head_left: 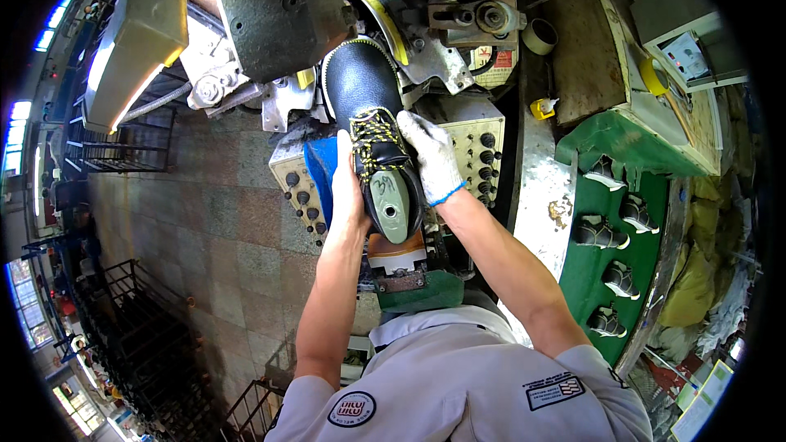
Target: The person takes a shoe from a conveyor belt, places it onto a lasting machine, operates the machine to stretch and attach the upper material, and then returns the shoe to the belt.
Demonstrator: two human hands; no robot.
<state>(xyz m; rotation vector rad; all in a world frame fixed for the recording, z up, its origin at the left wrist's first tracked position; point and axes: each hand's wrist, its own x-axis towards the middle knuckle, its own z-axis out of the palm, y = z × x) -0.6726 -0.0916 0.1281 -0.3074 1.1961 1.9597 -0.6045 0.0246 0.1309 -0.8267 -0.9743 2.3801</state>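
Between my hands is a black leather shoe (360, 74) with black-and-yellow laces, its toe pointing away from me into the machine (417, 41). A grey-green shoe last (391, 200) with a hole in its top fills the shoe's opening. My bare left hand (345, 184) presses along the left side near the heel. On the right side, by the laces, my right hand (427, 155) in a white knitted glove grips the shoe. The undersides of my fingers on both sides are partly hidden by the shoe.
Control panels with dark knobs (483, 160) flank the shoe. At right, several shoes (602, 233) lie on a green surface (589, 295) beside a metal ledge (536, 229). A tape roll (539, 36) rests near the machine. Dark metal racks (135, 303) stand on the tiled floor at left.
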